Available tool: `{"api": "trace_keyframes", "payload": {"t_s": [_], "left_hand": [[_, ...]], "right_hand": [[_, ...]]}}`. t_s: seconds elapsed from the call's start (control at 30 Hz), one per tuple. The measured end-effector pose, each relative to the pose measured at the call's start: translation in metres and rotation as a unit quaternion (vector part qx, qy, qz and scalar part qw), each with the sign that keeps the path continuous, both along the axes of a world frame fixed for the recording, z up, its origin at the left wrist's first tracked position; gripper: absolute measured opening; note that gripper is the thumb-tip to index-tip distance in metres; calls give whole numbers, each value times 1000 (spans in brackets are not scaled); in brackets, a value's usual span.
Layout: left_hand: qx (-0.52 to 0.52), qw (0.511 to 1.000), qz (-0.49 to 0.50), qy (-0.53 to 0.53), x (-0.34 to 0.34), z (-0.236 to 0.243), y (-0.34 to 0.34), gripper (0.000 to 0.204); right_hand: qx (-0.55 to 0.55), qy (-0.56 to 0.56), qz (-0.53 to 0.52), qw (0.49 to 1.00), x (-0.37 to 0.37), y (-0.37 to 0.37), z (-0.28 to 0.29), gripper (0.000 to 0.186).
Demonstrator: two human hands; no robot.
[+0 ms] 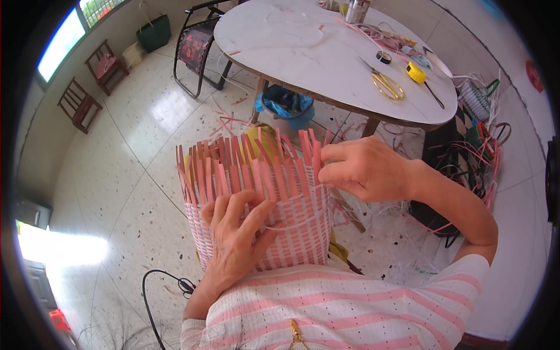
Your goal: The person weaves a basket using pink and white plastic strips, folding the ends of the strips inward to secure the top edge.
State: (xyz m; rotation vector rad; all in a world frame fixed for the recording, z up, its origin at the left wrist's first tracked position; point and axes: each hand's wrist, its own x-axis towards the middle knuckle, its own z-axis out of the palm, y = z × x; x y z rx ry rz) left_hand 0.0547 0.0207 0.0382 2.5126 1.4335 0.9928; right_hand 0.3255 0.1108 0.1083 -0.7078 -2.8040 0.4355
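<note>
A half-woven pink-and-white basket [297, 233] stands upright against my body, with loose pink strips [233, 178] sticking up all round its rim. My left hand [239, 230] lies on its near side just below the rim, fingers spread over the weave. At the right corner, the fingers of my right hand [364, 169] are closed on an upright pink strip [317, 156]. A thin white strip [297, 226] bows loosely across the near side between my hands. What the right fingertips cover is hidden.
An oval white table [280, 38] ahead holds gold-handled scissors [388, 86], a yellow tape measure [416, 72], black tape [383, 57] and tangled strips. Beneath stands a blue-lined bin [289, 108]. Bundled strips [487, 140] lie right. A folding chair [198, 49] and wooden chairs [80, 105] stand left.
</note>
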Motion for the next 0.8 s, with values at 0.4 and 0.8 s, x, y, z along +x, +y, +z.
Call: {"api": "trace_keyframes", "payload": {"t_s": [0.4,0.8], "left_hand": [[-1,1000,-12,-5,0,-4,1,48],[-22,1000,-11,-15,4,0,-2,52]], "right_hand": [[-505,11,-225,833,36,24,-16,15],[62,173,-145,972,-4,-49,-46,33]]}}
